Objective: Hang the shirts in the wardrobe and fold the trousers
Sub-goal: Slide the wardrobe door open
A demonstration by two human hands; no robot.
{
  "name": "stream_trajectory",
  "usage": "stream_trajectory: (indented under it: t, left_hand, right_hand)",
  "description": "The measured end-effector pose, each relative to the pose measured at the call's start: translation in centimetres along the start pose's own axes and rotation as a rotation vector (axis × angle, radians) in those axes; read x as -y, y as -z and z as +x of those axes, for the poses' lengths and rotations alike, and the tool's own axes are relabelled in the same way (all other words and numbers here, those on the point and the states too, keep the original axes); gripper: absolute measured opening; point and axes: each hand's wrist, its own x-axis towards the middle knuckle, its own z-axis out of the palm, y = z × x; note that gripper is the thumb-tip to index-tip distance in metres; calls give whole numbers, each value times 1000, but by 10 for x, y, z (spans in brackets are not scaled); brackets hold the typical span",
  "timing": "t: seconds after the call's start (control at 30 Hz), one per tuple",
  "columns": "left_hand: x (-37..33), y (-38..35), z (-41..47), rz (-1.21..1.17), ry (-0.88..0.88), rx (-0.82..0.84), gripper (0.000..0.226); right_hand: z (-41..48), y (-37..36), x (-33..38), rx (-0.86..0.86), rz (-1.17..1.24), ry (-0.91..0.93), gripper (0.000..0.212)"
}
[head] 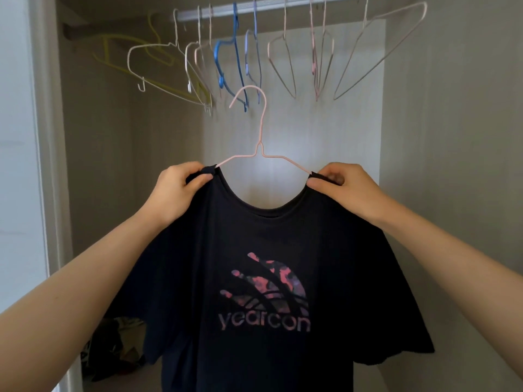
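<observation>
A dark navy T-shirt [263,278] with a pink and purple logo hangs on a thin pink wire hanger [261,137], held up in front of the open wardrobe. My left hand [175,190] pinches the shirt's left shoulder by the collar, over the hanger's arm. My right hand [342,188] pinches the right shoulder the same way. The hanger's hook stands free in the air, below the wardrobe rail [271,5] and apart from it. No trousers are in view.
Several bare hangers hang on the rail: yellow [113,52] and white at the left, blue [229,58] in the middle, pale pink and grey [376,49] at the right. A heap of clothes [119,346] lies on the wardrobe floor at the lower left. The wardrobe frame [48,137] stands at the left.
</observation>
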Motion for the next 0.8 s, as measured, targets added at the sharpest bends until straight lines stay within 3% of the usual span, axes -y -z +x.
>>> stream_trajectory:
  t: [0.1,0.27,0.47,0.6,0.8]
  left_hand:
    - [4,4,4,-33,6,-14,18]
    - [8,5,11,-73,29,-66,11]
    - [17,13,17,-236,163,-121,14]
    - [24,6,14,-376,254,-167,11]
    - [25,-22,24,-502,354,-243,11]
  right_hand:
    - [-2,9,-5,29,-97,-40,48]
    - [-5,15,-10,116,-289,15,40]
    - [-12,20,-7,19,-47,-18,37]
    - [-14,24,-6,66,2,-64,40]
    - [-24,38,7,123,351,-337,37]
